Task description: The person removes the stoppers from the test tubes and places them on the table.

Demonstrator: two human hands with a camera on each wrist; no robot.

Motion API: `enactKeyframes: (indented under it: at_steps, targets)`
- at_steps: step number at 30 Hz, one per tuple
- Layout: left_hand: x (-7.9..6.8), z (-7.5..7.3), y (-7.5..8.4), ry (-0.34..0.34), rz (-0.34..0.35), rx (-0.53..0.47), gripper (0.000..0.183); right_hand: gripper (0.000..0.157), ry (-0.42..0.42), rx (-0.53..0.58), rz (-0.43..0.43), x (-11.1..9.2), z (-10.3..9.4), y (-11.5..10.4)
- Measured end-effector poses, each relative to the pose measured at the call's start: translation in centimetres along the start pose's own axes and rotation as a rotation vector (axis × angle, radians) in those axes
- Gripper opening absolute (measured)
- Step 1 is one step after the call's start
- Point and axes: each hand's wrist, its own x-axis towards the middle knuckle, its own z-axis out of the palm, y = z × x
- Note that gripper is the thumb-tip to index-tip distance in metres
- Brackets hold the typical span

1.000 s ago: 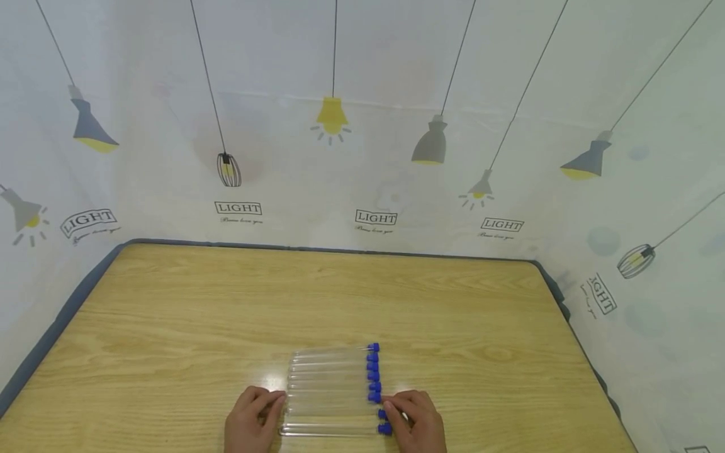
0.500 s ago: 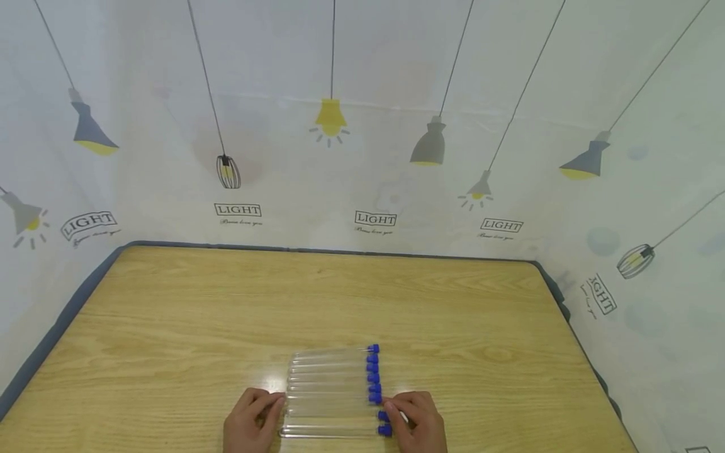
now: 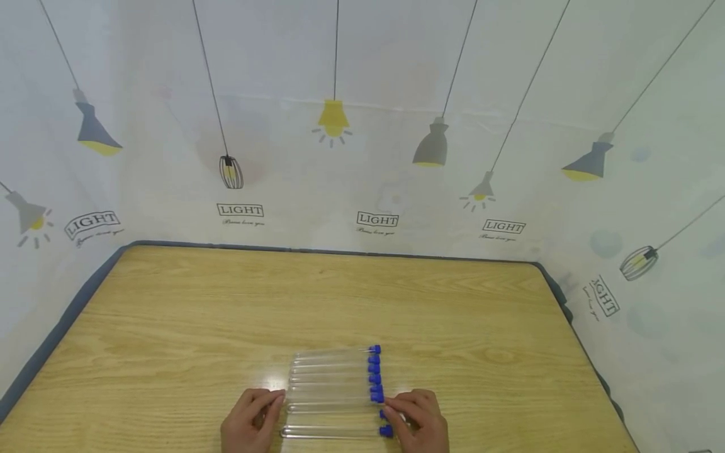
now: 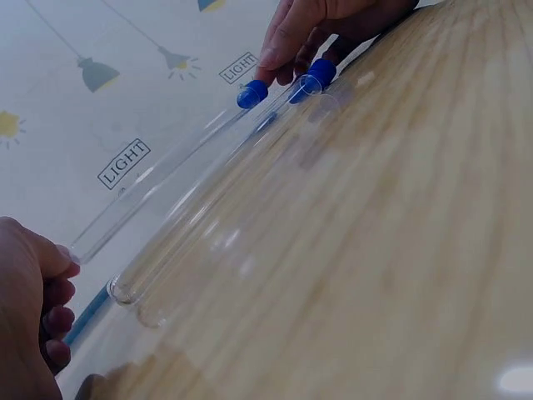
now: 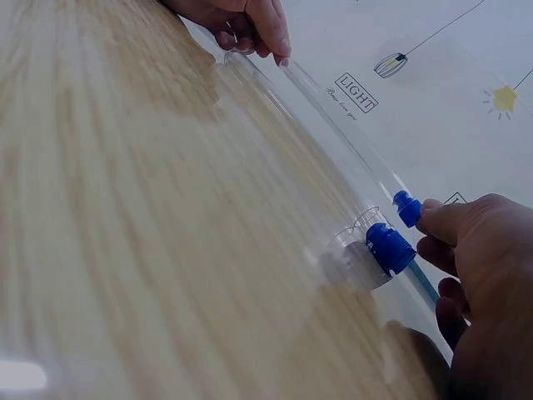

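Clear test tubes with blue caps lie side by side in the head view, caps to the right. One test tube [image 4: 158, 177] is held up between my two hands. My left hand [image 3: 249, 420] pinches its rounded end with thumb and fingertips. At the other end, the thumb and fingers of my right hand [image 3: 418, 420] hold its blue cap [image 5: 406, 208]. Both wrist views show this tube raised above another capped tube, whose blue cap [image 5: 390, 248] sits just below my right fingers. The nearest tube [image 3: 334, 432] lies slightly apart from the row, close to me.
A wood-grain table [image 3: 226, 302] extends beyond the tubes, with a dark edge strip [image 3: 328, 251] along its back. Around it hangs a pale curtain-like backdrop [image 3: 272, 138] printed with lamps and the word LIGHT. Light reflects off the tabletop near my left hand.
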Motion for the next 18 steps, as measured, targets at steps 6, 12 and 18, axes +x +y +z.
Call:
enactKeyframes:
  at_steps: [6, 12, 18]
  targets:
    - [0.2, 0.1, -0.4, 0.047, 0.093, -0.211, 0.033, 0.029, 0.011, 0.257, -0.103, 1.0, -0.4, -1.8]
    - [0.6, -0.2, 0.5, 0.010, 0.025, -0.503, 0.033, 0.034, 0.024, 0.277, -0.196, 1.6, -0.7, -2.4]
    - [0.8, -0.5, 1.6, -0.069, -0.067, -0.780, 0.027, 0.035, 0.017, 0.383, -0.106, 0.7, -0.5, -1.1]
